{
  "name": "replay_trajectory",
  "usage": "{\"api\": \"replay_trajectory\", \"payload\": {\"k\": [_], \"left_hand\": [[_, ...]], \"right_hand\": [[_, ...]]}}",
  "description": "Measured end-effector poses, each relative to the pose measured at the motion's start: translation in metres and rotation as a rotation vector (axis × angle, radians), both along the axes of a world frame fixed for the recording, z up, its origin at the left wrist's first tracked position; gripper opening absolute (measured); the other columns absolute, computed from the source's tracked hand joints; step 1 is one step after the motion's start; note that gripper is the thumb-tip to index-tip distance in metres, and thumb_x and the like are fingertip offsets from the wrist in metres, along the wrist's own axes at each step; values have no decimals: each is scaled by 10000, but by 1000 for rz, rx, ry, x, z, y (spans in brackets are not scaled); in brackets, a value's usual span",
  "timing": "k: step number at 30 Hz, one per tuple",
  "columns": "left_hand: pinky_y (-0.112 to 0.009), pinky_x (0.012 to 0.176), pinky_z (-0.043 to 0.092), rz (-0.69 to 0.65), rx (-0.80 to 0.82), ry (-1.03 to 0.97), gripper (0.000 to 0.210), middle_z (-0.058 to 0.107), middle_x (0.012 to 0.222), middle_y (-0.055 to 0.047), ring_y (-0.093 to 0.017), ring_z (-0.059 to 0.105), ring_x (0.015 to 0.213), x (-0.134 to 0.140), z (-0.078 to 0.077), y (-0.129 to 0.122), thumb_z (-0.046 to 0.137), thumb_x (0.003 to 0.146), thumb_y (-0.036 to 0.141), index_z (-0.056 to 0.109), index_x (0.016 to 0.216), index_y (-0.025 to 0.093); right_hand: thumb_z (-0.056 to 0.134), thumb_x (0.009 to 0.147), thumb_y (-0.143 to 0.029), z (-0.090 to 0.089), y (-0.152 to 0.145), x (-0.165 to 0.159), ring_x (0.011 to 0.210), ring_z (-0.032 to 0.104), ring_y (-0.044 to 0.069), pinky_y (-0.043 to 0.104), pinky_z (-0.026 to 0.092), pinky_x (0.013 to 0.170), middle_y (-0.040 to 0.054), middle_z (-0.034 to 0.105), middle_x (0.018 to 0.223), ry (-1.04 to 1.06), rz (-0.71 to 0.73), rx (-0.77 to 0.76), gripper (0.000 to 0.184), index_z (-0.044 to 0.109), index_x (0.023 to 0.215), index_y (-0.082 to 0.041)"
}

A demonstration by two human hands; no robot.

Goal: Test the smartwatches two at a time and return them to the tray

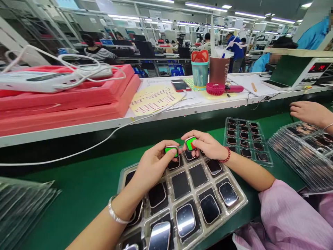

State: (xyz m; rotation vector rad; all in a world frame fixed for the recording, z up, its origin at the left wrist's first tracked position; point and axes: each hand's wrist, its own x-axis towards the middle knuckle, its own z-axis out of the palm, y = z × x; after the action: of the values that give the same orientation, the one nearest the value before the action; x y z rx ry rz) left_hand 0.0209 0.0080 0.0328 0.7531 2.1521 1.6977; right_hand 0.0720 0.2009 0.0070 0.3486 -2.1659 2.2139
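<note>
Tray (243, 203) of watches (186, 220) lies at a slant on the green worktop (88, 187), its right corner near the worktop's front edge. Two neighbouring pockets in the middle show flat dark squares; the pockets around them bear dark, glossy screens.

Above the tray's back rows both hands are narrowed on a watch each. The left hand (153, 166) pinches a green-lit watch (171, 151), thumb over the screen. The right hand (208, 144) grips another lit watch (190, 142), green with a red patch, its thumb also on the glass. The two are close together, the right one slightly higher.

Room differs by side. To the left, a broad stretch of green surface runs from the tray to a stack of clear trays (26, 208). To the right, the forearm crosses a narrower gap before a second tray of watches (246, 142), and just beside that stands a tall pile of filled trays (291, 159). A co-worker's hand (309, 113) is over the pile's back edge.

Behind, a white shelf (161, 121) bounds the worktop's rear along its length; a white cable (114, 132) droops past the shelf's front edge, and red foam (109, 104) sits at its left end.
</note>
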Motion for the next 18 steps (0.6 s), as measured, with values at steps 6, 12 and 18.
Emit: {"api": "replay_trajectory", "payload": {"k": [6,12,18], "left_hand": [[-257,616,520,-28,32,-21,316,684,879,-54,-154,625,719,-2,-5,-2,655,781,378,611,992,148],[-273,745,514,-55,120,-37,350,664,932,-56,-152,624,812,-5,-18,-2,617,744,166,579,1092,151],[-267,763,500,-83,111,-45,386,660,950,-49,-152,631,837,-5,-17,-3,634,745,151,574,1126,165]], "right_hand": [[524,816,-138,-5,-1,0,686,613,81,185,531,575,40,632,1012,57,7,-9,413,493,1225,-192],[552,792,-131,-1,-2,6,695,612,104,227,535,587,60,649,1028,67,-33,57,448,489,1230,-200],[621,776,-165,1,-4,7,737,627,141,263,544,602,76,666,1024,74,-36,92,446,499,1203,-203]]}}
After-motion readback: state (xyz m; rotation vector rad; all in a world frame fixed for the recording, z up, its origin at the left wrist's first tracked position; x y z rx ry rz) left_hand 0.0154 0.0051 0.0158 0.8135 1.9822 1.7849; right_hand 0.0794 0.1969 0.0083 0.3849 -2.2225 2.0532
